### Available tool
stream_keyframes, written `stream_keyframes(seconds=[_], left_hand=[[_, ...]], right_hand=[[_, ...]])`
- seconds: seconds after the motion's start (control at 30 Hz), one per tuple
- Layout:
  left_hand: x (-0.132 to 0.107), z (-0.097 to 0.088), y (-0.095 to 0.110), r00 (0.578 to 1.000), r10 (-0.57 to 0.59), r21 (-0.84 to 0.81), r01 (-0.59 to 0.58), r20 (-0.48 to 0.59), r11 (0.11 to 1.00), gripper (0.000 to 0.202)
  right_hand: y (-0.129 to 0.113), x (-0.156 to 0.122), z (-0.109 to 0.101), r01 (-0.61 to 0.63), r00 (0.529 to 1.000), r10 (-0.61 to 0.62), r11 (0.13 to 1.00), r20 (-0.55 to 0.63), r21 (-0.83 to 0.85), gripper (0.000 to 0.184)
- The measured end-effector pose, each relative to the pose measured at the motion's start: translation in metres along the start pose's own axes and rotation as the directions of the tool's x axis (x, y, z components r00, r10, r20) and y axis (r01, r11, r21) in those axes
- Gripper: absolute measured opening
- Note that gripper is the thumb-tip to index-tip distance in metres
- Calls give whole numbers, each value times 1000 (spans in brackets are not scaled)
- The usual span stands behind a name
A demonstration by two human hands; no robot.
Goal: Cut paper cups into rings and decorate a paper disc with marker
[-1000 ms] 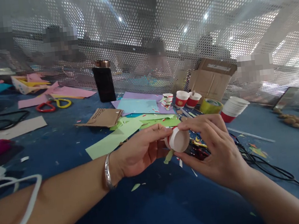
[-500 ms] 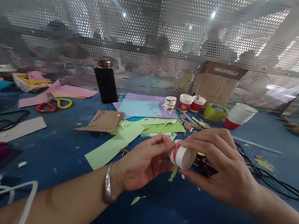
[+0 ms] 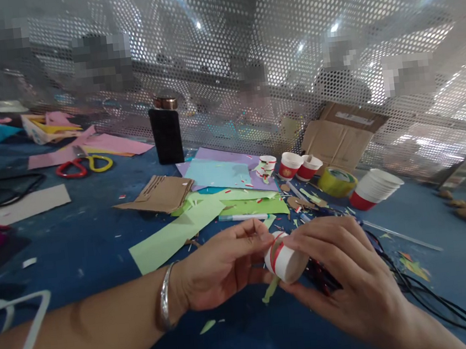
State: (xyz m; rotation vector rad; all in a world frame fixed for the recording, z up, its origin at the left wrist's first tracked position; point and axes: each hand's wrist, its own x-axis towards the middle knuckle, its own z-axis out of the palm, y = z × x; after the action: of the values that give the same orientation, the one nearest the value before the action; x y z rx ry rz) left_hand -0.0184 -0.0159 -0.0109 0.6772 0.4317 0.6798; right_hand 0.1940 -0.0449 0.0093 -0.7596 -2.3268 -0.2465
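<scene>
Left hand point(image 3: 226, 264) and right hand point(image 3: 347, 273), in the head view, both grip a small white paper cup with red bands point(image 3: 289, 263), at its nine and three o'clock sides respectively. It is tilted, above the dark blue surface point(image 3: 251, 344). One narrow pale green paper strip point(image 3: 271, 291) hangs at its seven o'clock. Out from the cup, scissors with red and yellow loop handles point(image 3: 99, 163) lie at ten o'clock, a flat light blue paper sheet point(image 3: 218, 173) at eleven, a round yellow tape roll point(image 3: 336, 182) near one, and stacked white-and-red paper cups point(image 3: 378, 186) at two.
</scene>
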Motion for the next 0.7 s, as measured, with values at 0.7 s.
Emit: stream_keyframes(seconds=[0.7], left_hand=[[-4, 3, 0, 999, 35, 142, -39, 31, 989, 19]], right_hand=[[1, 0, -2, -23, 998, 20, 997, 53, 68, 48]])
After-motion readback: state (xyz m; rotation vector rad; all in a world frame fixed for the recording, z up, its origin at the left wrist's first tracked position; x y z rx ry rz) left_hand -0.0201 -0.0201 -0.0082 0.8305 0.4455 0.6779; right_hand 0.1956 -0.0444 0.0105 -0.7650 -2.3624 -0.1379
